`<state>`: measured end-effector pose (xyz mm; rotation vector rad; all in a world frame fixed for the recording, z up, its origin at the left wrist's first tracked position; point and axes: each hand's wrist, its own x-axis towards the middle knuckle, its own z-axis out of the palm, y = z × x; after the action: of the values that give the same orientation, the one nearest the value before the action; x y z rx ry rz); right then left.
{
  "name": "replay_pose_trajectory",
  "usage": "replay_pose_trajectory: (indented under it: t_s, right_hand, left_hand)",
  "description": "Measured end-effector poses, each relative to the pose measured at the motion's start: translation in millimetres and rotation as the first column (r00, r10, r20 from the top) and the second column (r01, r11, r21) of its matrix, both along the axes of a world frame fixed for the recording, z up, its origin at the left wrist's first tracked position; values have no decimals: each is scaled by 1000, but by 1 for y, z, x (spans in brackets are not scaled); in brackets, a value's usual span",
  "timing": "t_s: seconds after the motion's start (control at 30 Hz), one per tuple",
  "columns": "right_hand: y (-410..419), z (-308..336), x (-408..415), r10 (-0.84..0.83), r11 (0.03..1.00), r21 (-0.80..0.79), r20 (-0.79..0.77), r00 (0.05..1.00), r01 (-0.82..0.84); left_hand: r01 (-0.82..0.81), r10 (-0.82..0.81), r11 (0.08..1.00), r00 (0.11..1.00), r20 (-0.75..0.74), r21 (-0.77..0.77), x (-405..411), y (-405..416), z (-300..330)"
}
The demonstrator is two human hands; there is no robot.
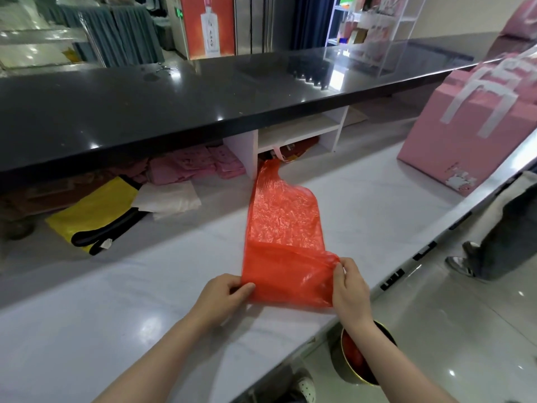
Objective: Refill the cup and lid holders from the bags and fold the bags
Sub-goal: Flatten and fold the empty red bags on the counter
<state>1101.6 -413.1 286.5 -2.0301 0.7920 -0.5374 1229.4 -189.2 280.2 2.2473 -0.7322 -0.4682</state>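
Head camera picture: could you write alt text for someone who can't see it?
Two hands, left hand and right hand, hold the near end of a red plastic bag lying flat on a white counter, its bottom edge folded up. A pink gift box stands at right, under a black upper counter.

- No text, brand or number can be read anywhere in the head view.
- The red poster [209,26] at the upper middle of the frame shows a white bottle with dark marks on it, too blurred to make out.
- A small green lit sign [178,13] just left of that poster is illegible.
- The pink box [465,123] at the right edge bears a pale print near its lower corner, with no letters I can tell.
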Motion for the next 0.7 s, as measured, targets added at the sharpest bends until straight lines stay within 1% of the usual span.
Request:
replay_pose_trajectory:
  t_s: [0.1, 0.17, 0.23, 0.3, 0.37, 0.43, 0.5, 0.57, 0.6, 0.63, 0.7]
  right_hand:
    - [-3, 1, -1, 49, 999, 16, 61, 997, -50]
    - [-8, -2, -4, 104, 994, 36, 62, 993, -106]
    - [-12, -9, -6, 133, 989, 65, 15, 991, -134]
    - [-13, -16, -6, 109, 991, 74, -14, 994, -107]
    - [-11, -18, -4, 59, 997, 52, -46, 997, -57]
    - [-10, -18, 0, 43, 999, -9, -116, 992, -44]
    - [-9, -14, 6, 50, 997, -56, -189, 981, -62]
    - [-9, -10, 12, 43, 997, -47, -221, 974, -55]
    - [-10, -9, 13, 35, 998, -49, -232, 972, -48]
    - [-10, -8, 14, 26, 998, -57, -246, 969, -41]
    - [-10, -8, 14, 29, 996, -72, -284, 958, -51]
  left_hand:
    - [-74, 74, 997, 997, 31, -10, -2, -3, -3]
    - [-112, 113, 993, 993, 27, -35, -5, -4, -5]
    - [-139, 140, 989, 990, 29, -51, -7, -6, -6]
    - [-154, 157, 986, 987, 42, -59, -8, -7, -6]
    - [-156, 158, 985, 987, 26, -68, -10, -7, -6]
    - [-156, 158, 985, 987, 13, -77, -13, -9, -4]
    - [-205, 202, 973, 979, -40, -109, -17, -11, 0]
    - [-256, 239, 955, 963, -123, -152, -19, -14, 1]
    - [-269, 248, 949, 959, -137, -163, -20, -16, 1]
    - [-279, 258, 948, 956, -141, -155, -21, -18, 4]
    - [-277, 269, 951, 960, -80, -137, -22, -21, 6]
